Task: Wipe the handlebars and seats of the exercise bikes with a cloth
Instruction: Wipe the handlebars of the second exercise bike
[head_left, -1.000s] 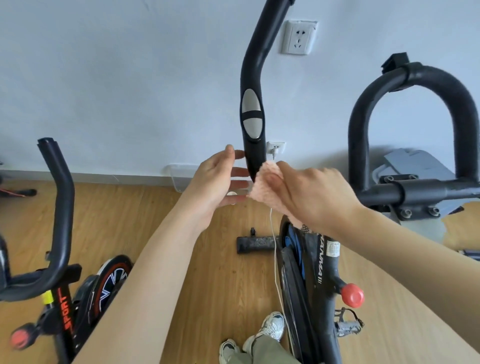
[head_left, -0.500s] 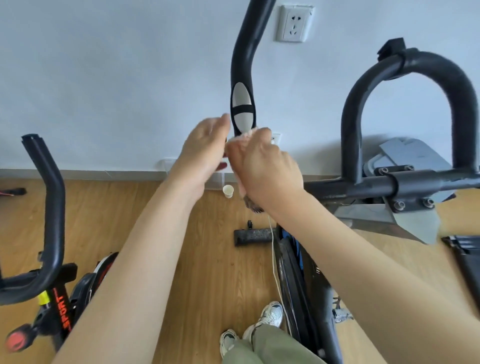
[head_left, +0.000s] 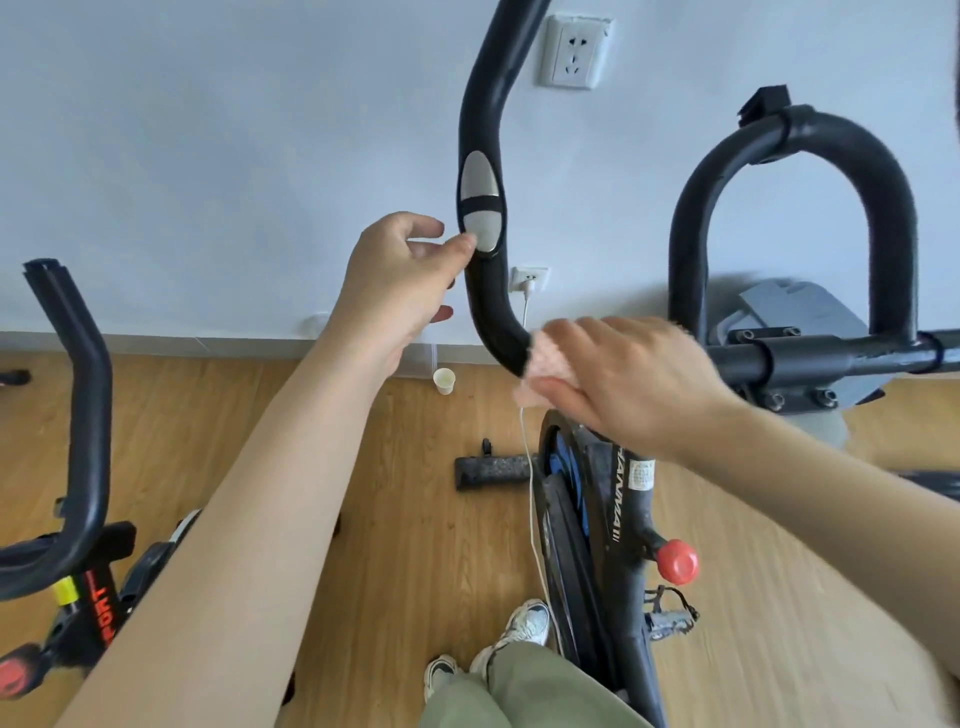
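A black curved handlebar (head_left: 485, 130) with a silver sensor pad (head_left: 480, 208) rises in front of me. My left hand (head_left: 397, 283) curls loosely beside the bar, its thumb tip touching the pad's lower edge. My right hand (head_left: 623, 384) grips a pink cloth (head_left: 545, 371) wrapped round the bar's lower bend. A second, looped black handlebar (head_left: 795, 171) stands to the right on the crossbar (head_left: 831, 356). No seat is in view.
Another bike's handlebar (head_left: 78, 395) and frame stand at the left. A paper cup (head_left: 444, 380), a black foot piece (head_left: 491, 470) and a white cable (head_left: 532, 499) lie on the wooden floor. The bike's flywheel (head_left: 563, 519) and red knob (head_left: 677, 562) are below my right arm.
My right hand has slid the cloth down from the sensor pad to the bar's lower bend. My left hand has stayed near the pad, its thumb now on it.
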